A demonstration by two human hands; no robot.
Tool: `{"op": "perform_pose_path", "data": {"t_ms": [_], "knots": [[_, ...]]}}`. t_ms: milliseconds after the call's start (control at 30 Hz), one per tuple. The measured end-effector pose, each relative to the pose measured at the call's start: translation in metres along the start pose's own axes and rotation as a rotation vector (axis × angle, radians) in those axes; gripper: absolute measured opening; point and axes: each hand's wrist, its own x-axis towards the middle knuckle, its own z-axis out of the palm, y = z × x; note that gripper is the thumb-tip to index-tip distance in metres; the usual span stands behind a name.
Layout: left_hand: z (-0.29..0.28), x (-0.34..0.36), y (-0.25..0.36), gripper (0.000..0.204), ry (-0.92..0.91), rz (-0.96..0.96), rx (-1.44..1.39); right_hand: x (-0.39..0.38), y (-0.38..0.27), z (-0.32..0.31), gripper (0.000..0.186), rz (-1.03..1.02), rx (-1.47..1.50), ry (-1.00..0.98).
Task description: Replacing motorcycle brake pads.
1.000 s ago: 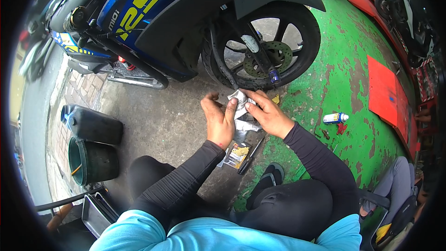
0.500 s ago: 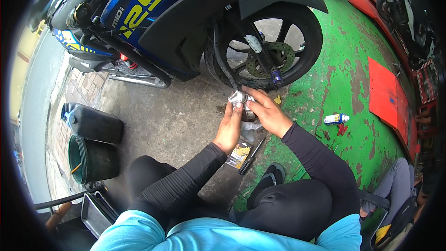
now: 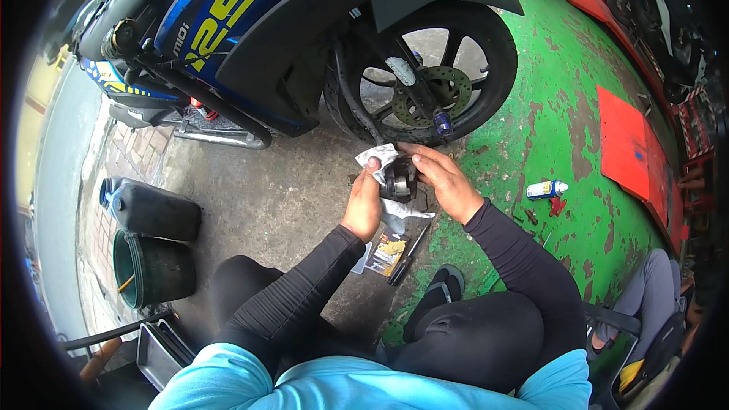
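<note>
One dark brake caliper (image 3: 401, 184), just on the near side of the front wheel (image 3: 501, 76), between left hand (image 3: 363, 206) and right hand (image 3: 453, 188). Left thumb and fingers clamped on a white cloth (image 3: 377, 156) over the caliper's far left part. Right fingers close together along the right side — grip or mere touch, impossible to tell. Nearer, on the concrete floor (image 3: 288, 197): second cloth (image 3: 410, 211), carded package (image 3: 387, 254), slim black tool (image 3: 402, 267). Well right, spray can (image 3: 541, 190); well left, black jerrycan (image 3: 157, 210) beside dark green bucket (image 3: 165, 267).

Bucket (image 3: 168, 272) left; caliper (image 3: 399, 187) between; can (image 3: 542, 190) right
</note>
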Motion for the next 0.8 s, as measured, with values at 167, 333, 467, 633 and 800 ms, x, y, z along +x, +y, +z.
{"op": "perform_pose_path", "data": {"t_ms": [167,333,467,633,800], "knots": [[0.002,-0.002,-0.022,0.062,0.129,-0.025,-0.244,-0.005,0.006,0.001,0.045,0.017,0.061,-0.041],[-0.008,0.006,-0.050,0.045,0.368,0.132,0.000,-0.008,0.002,0.008,0.051,0.047,0.097,-0.083],[-0.005,0.009,-0.044,0.043,0.576,0.239,0.244,-0.010,0.016,0.008,0.048,0.010,0.082,-0.077],[-0.026,0.006,-0.044,0.031,0.344,0.153,0.259,-0.006,0.016,0.018,0.047,-0.025,0.035,-0.064],[-0.018,-0.005,-0.027,0.054,0.247,0.055,0.126,-0.009,0.023,0.029,0.059,-0.041,-0.043,0.004]]}}
